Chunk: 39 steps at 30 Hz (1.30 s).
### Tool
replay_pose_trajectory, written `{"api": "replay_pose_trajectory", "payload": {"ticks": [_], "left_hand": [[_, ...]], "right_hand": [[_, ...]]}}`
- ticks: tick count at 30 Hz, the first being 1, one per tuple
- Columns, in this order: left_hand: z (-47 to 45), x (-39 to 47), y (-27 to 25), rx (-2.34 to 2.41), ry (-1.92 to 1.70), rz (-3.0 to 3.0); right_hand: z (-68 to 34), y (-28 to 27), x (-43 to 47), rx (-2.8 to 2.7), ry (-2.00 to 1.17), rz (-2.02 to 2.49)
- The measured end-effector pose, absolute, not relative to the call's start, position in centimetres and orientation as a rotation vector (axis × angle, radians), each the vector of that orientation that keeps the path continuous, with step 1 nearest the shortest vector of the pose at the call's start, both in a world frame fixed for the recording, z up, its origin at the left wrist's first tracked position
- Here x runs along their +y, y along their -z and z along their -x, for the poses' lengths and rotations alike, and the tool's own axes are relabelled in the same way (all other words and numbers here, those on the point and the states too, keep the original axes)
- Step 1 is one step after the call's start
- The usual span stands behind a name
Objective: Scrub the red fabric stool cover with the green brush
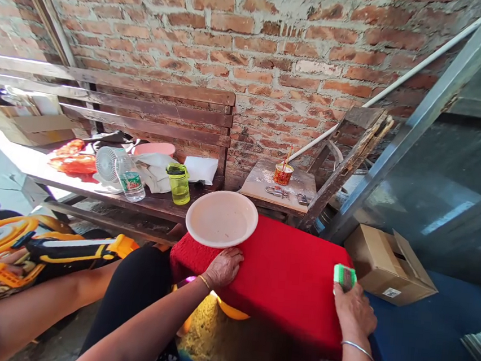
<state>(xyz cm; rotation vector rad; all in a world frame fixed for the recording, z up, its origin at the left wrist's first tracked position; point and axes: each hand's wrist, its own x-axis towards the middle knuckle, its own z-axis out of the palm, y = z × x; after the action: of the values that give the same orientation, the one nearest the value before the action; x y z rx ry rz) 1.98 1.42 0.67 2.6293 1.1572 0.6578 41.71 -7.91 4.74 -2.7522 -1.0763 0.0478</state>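
Note:
My right hand (354,309) grips a small green scrubbing sponge (345,276) at the right end of a table under a red cloth (295,276). A silver bangle circles that wrist. At the table's near left side, my left hand (224,267) rests on the cloth with bent fingers, close against the near rim of a white basin (220,242). Nothing shows in it, though its palm side is hidden. The shallow basin sits at the far left corner of the table, partly over its edge, and a few small specks lie inside.
A wooden bench (157,203) behind holds a green bottle (179,185), a clear bottle (132,184) and a small fan (106,165). A side table bears an incense cup (282,174) and padlocks. A cardboard box (389,266) stands right. At left, another person's arm (41,303) holds a yellow-black tool (67,249).

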Motion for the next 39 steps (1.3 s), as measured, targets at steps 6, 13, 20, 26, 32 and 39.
{"api": "replay_pose_trajectory", "payload": {"ticks": [6,13,20,26,32,39], "left_hand": [[-2.1,1.3,-1.1,1.166,-0.654,-2.608],[-2.1,1.3,-0.7,1.171,-0.674,-2.626],[-2.0,1.2,-0.9,1.183,-0.639,-2.631],[-2.1,0.9,-1.0,1.167,-0.644,-2.627],[-2.0,0.6,-0.8,1.174,-0.68,-2.64],[-2.0,0.2,-0.4,1.163,-0.732,-2.663]], "right_hand": [[-38.5,-4.0,-7.6,-1.352,0.056,2.375],[-24.7,-2.2,-4.7,-2.085,0.02,1.814],[-33.9,-4.6,-4.1,-1.624,0.004,2.45],[-41.0,-3.1,-5.6,-1.202,-0.002,2.59],[-31.3,-2.4,-2.5,-1.973,0.047,2.086],[-35.1,-3.9,1.1,-1.774,0.06,2.449]]}}
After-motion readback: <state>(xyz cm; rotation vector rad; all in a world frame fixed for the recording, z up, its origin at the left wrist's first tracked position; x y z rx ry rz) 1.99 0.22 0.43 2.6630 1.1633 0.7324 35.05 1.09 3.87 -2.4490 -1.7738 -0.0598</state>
